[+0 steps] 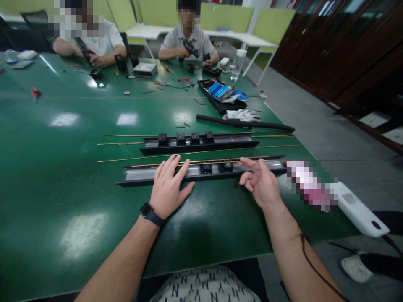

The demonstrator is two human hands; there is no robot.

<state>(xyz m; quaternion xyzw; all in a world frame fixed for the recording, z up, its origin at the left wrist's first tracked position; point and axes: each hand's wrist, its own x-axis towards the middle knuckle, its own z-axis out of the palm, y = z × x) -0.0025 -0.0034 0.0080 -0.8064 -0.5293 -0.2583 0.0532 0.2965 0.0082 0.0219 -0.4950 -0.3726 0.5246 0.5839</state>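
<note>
I have the bare left hand [168, 191] palm down with its fingers spread, fingertips over the thin brass-coloured rods [201, 162] lying along the nearer long black channel with a pale lining [138, 174]; it grips nothing that I can see. The right hand [260, 184] is turned partly palm up, some fingers curled, its fingertips at the same rods toward the channel's right part; I can't tell whether it pinches them. Between the hands, two small black blocks [206, 168] sit in that channel. Just beyond, I see a matching black channel [201, 147] bearing four dark cube-like blocks [180, 139]. Farther off lie a black flexible tube [270, 125], a white work glove [241, 115] and a black tray [214, 100] with blue items. Across the glossy green table [78, 180], a co-worker holds a dark power drill [190, 48].
</note>
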